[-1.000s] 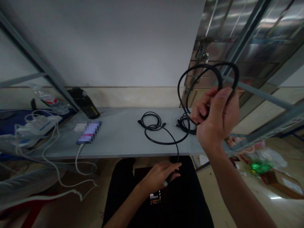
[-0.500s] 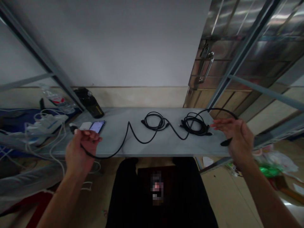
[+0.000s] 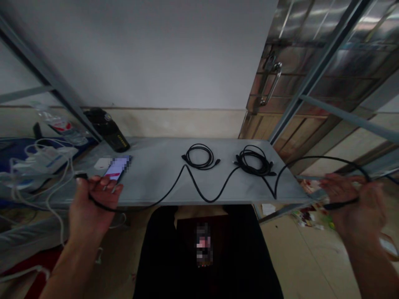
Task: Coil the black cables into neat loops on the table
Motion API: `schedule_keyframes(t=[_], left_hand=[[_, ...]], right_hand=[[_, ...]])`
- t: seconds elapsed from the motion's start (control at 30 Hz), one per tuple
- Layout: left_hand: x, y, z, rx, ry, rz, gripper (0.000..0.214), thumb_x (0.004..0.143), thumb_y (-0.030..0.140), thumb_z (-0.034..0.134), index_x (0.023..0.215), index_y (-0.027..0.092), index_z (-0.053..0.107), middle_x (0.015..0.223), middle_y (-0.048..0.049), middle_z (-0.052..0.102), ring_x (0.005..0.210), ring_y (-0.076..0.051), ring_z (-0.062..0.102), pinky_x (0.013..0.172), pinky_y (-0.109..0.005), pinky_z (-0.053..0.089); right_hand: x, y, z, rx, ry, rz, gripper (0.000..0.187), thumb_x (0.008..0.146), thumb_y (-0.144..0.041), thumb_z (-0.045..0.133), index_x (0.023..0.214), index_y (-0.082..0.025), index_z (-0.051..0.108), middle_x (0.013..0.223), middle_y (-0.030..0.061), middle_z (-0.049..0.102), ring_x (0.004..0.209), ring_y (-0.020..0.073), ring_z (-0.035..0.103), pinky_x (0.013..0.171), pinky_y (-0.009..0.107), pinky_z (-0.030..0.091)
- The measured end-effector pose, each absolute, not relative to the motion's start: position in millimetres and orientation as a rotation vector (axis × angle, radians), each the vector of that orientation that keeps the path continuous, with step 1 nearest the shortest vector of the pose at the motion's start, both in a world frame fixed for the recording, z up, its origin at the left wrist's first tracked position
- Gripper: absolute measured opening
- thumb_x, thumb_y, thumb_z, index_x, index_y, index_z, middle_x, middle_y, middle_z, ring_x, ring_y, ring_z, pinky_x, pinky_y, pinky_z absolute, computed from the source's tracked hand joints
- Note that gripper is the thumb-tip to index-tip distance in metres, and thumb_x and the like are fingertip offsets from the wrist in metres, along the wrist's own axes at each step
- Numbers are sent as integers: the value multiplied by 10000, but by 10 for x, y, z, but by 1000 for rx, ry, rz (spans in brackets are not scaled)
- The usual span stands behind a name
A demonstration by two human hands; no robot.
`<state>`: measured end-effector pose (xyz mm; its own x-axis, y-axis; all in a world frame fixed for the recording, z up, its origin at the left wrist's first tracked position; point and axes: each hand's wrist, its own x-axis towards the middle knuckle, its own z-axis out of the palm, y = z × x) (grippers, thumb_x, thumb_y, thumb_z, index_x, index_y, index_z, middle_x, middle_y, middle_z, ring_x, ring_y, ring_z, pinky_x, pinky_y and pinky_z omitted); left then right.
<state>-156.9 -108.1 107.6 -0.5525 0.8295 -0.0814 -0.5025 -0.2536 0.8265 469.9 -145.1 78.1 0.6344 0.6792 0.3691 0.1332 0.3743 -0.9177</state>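
A long black cable (image 3: 209, 201) runs in bends across the front of the grey desk (image 3: 156, 166), between my two hands. My left hand (image 3: 96, 199) is closed on one end, palm up, with a dark plug showing at the thumb. At the right, past the desk's corner, my right hand (image 3: 355, 203) grips the other end, and a black connector sticks out from it. A neat coil of black cable (image 3: 199, 157) lies on the desk. Right of it sits a thicker coiled black cable (image 3: 254, 162), which the held cable touches or passes beneath.
At the left are a phone (image 3: 117, 166) with a lit screen, a white flat item (image 3: 102, 163), a black bottle (image 3: 107, 131), a clear water bottle (image 3: 64, 124) and a white power strip (image 3: 51, 160) with cords. Metal frame posts (image 3: 307, 85) rise at both sides.
My right hand has moved right and slightly down, drawing the cable along. My left hand has shifted a little left and down. The cable's bends moved off the neat coil.
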Motion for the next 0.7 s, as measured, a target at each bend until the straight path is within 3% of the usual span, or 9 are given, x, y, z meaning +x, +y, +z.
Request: schedule_keyframes(t=[0.1, 0.2, 0.3, 0.4, 0.53, 0.63, 0.7], left_hand=[[-1318, -1046, 940, 425, 1052, 1848, 560, 1269, 443, 345, 837, 223, 625, 715, 21, 644, 705, -146, 546, 742, -259, 562], [-1045, -1034, 778, 292, 1044, 1746, 490, 1249, 411, 417, 905, 239, 721, 796, 9, 749, 754, -151, 651, 755, -269, 627], [-735, -1068, 693, 205, 1056, 1586, 467, 1246, 398, 419, 1078, 213, 812, 1109, -63, 873, 1013, -193, 811, 884, -307, 703], [-432, -1105, 695, 255, 966, 1411, 455, 1238, 321, 408, 1333, 96, 792, 1425, -209, 822, 1290, -265, 817, 1050, -369, 709], [-123, -1090, 744, 267, 838, 1316, 439, 1216, 272, 449, 1446, 41, 744, 1470, -274, 792, 1377, -309, 795, 1154, -434, 680], [43, -1047, 778, 346, 796, 1294, 404, 1215, 312, 484, 1349, 114, 809, 1459, -227, 809, 1389, -323, 789, 1174, -469, 673], [129, -1015, 797, 420, 782, 1273, 409, 1215, 370, 509, 1259, 138, 842, 1464, -206, 809, 1393, -329, 784, 1175, -460, 669]], right_hand=[[4405, -1397, 687, -1092, -812, 559, 378, 994, -723, 743, 967, -349, 696, 1146, 202, 827, 1039, 395, 830, 987, 634, 626], [3921, -1327, 530, -1039, -892, 729, 445, 1031, -750, 700, 1047, -306, 678, 1232, 201, 840, 1074, 373, 843, 1006, 602, 656], [3355, -1257, 376, -1009, -1036, 854, 443, 1130, -718, 547, 1122, -282, 622, 1303, 206, 839, 1129, 345, 851, 998, 552, 679], [2810, -1214, 320, -1001, -1271, 936, 476, 1197, -680, 414, 1178, -267, 648, 1393, 190, 815, 1258, 317, 821, 1078, 513, 662], [2196, -1229, 396, -1004, -1636, 971, 441, 1245, -551, 365, 1255, -254, 690, 1377, 133, 794, 1345, 250, 747, 1218, 446, 579], [1883, -1261, 427, -1023, -1831, 944, 358, 1243, -478, 364, 1122, -256, 618, 1108, 80, 773, 1061, 225, 751, 973, 377, 638], [1776, -1276, 409, -1050, -1851, 928, 296, 1235, -441, 361, 1078, -267, 542, 932, 24, 698, 830, 204, 685, 762, 343, 590]])
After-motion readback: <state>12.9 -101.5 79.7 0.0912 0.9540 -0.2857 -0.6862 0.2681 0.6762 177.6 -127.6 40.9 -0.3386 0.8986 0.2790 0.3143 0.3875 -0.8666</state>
